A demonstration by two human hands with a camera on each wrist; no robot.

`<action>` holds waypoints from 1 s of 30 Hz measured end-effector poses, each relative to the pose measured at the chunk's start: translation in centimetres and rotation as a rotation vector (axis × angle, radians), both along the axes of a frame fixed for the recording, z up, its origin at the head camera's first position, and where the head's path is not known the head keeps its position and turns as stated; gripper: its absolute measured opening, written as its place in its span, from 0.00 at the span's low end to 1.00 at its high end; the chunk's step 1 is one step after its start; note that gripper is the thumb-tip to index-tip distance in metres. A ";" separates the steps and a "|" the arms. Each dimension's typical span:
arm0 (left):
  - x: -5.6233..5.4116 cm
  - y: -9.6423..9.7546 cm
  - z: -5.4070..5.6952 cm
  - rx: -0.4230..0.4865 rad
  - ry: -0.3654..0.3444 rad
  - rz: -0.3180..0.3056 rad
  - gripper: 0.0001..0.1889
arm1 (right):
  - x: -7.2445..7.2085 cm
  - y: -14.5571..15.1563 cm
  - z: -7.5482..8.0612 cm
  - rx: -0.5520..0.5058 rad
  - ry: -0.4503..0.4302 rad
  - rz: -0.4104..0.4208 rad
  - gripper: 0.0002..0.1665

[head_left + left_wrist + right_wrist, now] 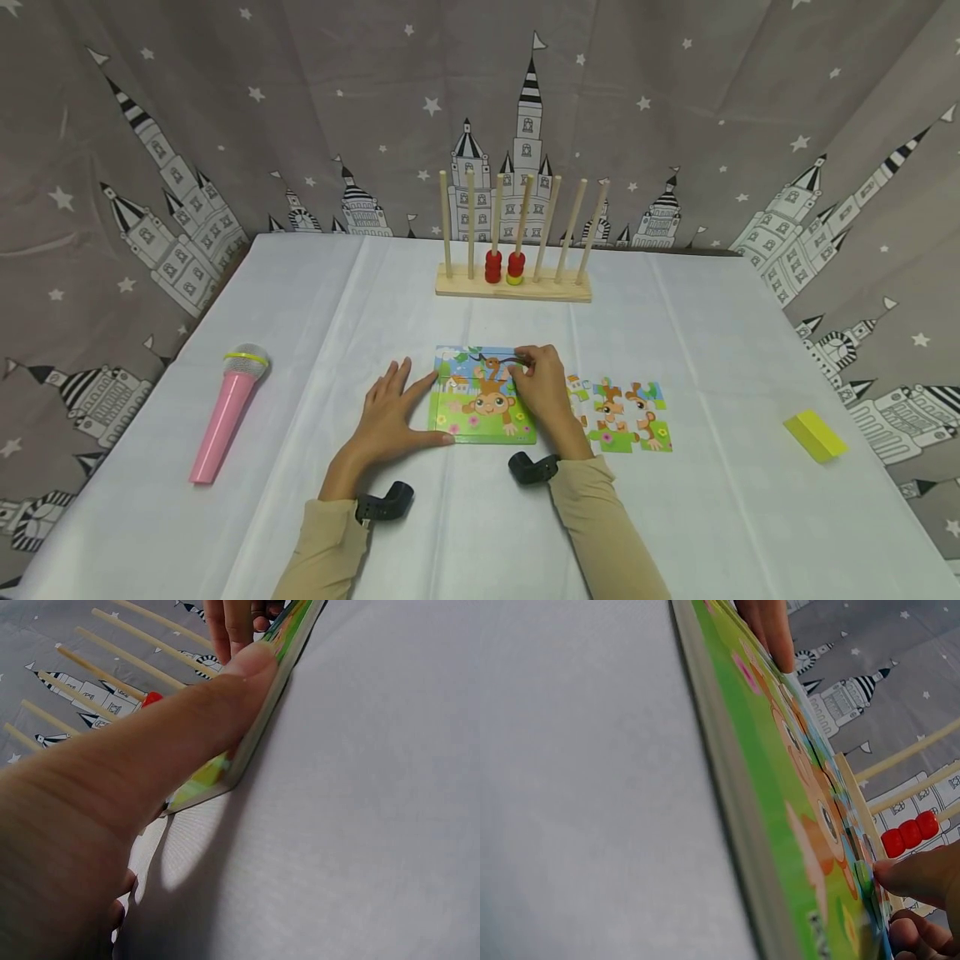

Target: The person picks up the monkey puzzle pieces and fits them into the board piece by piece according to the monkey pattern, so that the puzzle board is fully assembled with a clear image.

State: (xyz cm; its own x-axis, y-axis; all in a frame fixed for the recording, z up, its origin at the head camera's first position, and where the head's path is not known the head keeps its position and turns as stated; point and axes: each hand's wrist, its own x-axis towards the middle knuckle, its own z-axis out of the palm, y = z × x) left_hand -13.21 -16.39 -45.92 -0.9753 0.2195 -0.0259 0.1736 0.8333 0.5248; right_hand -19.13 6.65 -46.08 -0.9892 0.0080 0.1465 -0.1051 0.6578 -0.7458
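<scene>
A monkey puzzle board [480,429] lies flat on the white cloth in the head view. My left hand [390,421] steadies its left side with fingers spread. The left thumb [225,686] lies on the near edge in the left wrist view. At the board's top right corner, my right hand [546,387] pinches a puzzle piece [865,879] between thumb and curled fingers; the piece is mostly hidden. Several loose puzzle pieces [615,417] lie right of the board, partly behind the right wrist.
Behind the board stands a wooden peg rack [513,290] with red and yellow beads on two pegs. A pink toy microphone [225,425] lies at left, a folded yellow block [816,436] at far right. A grey castle-print curtain [375,100] hangs beyond the table.
</scene>
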 end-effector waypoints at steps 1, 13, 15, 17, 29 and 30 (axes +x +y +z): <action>0.0 0.0 0.0 -0.001 0.000 0.000 0.50 | 0.0 0.0 0.0 0.001 0.002 -0.003 0.17; -0.1 -0.1 -0.1 -0.006 0.012 -0.002 0.50 | 0.2 -0.1 0.0 -0.016 0.036 -0.021 0.14; 0.0 0.0 -0.1 -0.004 0.013 -0.002 0.50 | 0.5 -0.1 0.1 0.003 0.034 -0.003 0.15; 0.0 0.0 -0.1 -0.002 0.014 -0.004 0.50 | 1.0 -0.1 0.2 0.024 0.043 0.026 0.15; -0.1 -0.1 -0.4 -0.003 0.022 -0.009 0.50 | 4.7 -1.1 1.5 0.339 0.092 0.393 0.32; -0.1 -0.1 -0.4 -0.003 0.021 -0.009 0.50 | 4.9 -1.2 1.5 0.363 0.063 0.412 0.34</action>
